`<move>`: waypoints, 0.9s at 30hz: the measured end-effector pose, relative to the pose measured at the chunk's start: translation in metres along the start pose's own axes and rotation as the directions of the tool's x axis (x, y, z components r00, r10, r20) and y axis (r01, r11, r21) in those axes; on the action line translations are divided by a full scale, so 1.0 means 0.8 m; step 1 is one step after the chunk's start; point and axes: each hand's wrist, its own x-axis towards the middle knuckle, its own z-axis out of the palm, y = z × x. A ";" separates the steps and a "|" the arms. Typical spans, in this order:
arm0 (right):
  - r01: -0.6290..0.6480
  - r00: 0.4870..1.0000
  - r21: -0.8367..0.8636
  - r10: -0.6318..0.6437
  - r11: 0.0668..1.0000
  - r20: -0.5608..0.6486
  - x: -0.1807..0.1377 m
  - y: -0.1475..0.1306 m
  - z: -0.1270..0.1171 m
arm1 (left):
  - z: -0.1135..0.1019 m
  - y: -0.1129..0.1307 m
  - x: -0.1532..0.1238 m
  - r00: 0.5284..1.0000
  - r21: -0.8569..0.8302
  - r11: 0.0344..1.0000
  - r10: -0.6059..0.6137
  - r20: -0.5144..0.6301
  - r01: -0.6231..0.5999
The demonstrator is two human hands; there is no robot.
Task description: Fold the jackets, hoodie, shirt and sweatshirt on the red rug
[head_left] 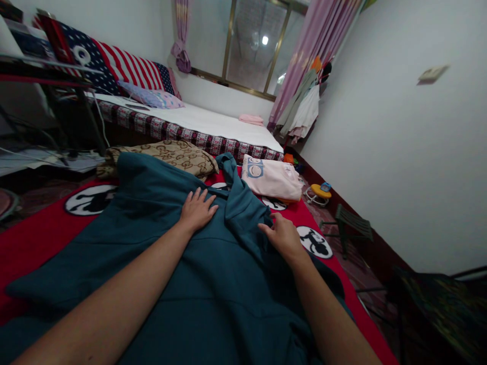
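Note:
A dark teal shirt (213, 268) lies spread over a red blanket, with several creases across it. My left hand (198, 209) rests flat on its upper part, fingers spread and palm down. On the right, my right hand (284, 237) has its thumb and fingers closed on the edge of a folded strip of the same cloth. That strip, which looks like a sleeve (239, 195), runs up toward the far edge. The shirt's near end passes out of the bottom of the view, partly behind my forearms.
The red blanket (89, 230) bears round white patches with black figures. Beyond the shirt lie a folded pale pink garment (272, 177) and a brown patterned cloth bundle (178, 156). A bench bed (213, 129) stands behind. At right are a small folding stool (352, 223) and a wall.

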 end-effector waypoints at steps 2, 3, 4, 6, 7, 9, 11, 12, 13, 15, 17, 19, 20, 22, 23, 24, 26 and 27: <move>-0.019 0.999 -0.065 0.022 0.998 0.046 0.002 0.002 0.008 | 0.000 0.000 0.000 1.000 0.004 1.000 0.003 -0.005 -0.003; -0.012 0.999 -0.082 0.016 0.997 0.047 0.002 0.002 0.010 | 0.000 0.000 0.000 1.000 0.006 1.000 0.005 -0.009 -0.005; 0.000 0.999 -0.079 0.003 0.997 0.039 0.002 0.002 0.011 | 0.000 0.000 -0.001 1.000 0.008 1.000 0.009 -0.012 -0.009; 0.033 0.999 0.008 -0.034 0.999 0.032 0.003 0.004 0.008 | 0.001 0.000 -0.001 1.000 0.012 1.000 0.014 -0.019 -0.013; 0.042 0.998 0.093 -0.046 0.995 0.051 0.005 0.008 0.004 | 0.001 0.000 -0.001 1.000 0.012 1.000 0.015 -0.019 -0.015; 0.003 0.994 0.313 -0.039 0.950 0.107 0.012 0.023 -0.008 | 0.001 0.000 -0.001 1.000 0.009 1.000 0.014 -0.019 -0.014; -0.097 0.993 0.515 0.050 0.852 0.104 0.024 0.051 -0.022 | 0.001 0.000 -0.001 1.000 0.005 1.000 0.012 -0.020 -0.012; -0.134 0.990 0.589 0.129 0.797 0.052 0.031 0.069 -0.028 | 0.001 0.000 -0.001 1.000 0.003 1.000 0.012 -0.021 -0.012; -0.150 0.974 0.640 0.222 0.753 -0.034 0.039 0.088 -0.032 | 0.001 0.000 -0.001 1.000 0.001 1.000 0.013 -0.023 -0.013; -0.112 0.883 0.684 0.388 0.720 -0.264 0.053 0.124 -0.037 | 0.001 0.001 -0.001 1.000 -0.001 1.000 0.016 -0.022 -0.016; -0.073 0.779 0.647 0.448 0.759 -0.438 0.063 0.149 -0.035 | 0.001 0.001 -0.001 1.000 -0.002 1.000 0.017 -0.018 -0.018; -0.060 0.769 0.545 0.387 0.836 -0.508 0.067 0.156 -0.028 | 0.001 0.000 -0.002 1.000 0.001 1.000 0.017 -0.017 -0.017; -0.048 0.799 0.481 0.322 0.876 -0.508 0.066 0.153 -0.025 | 0.002 0.000 -0.002 1.000 0.004 1.000 0.015 -0.016 -0.015; -0.016 0.881 0.349 0.179 0.937 -0.439 0.061 0.140 -0.018 | 0.003 -0.001 -0.001 1.000 0.010 1.000 0.016 -0.016 -0.016; -0.011 0.917 0.296 0.127 0.955 -0.377 0.057 0.131 -0.015 | 0.003 -0.002 -0.001 1.000 0.011 1.000 0.018 -0.016 -0.018; -0.018 0.947 0.246 0.096 0.969 -0.308 0.052 0.122 -0.013 | 0.003 -0.002 -0.001 1.000 0.011 1.000 0.020 -0.015 -0.020; -0.049 0.982 0.144 0.073 0.988 -0.172 0.042 0.106 -0.010 | 0.003 -0.002 -0.001 1.000 0.008 1.000 0.024 -0.013 -0.024; -0.055 0.991 0.094 0.066 0.994 -0.114 0.037 0.100 -0.009 | 0.002 -0.002 0.000 1.000 0.007 1.000 0.023 -0.012 -0.023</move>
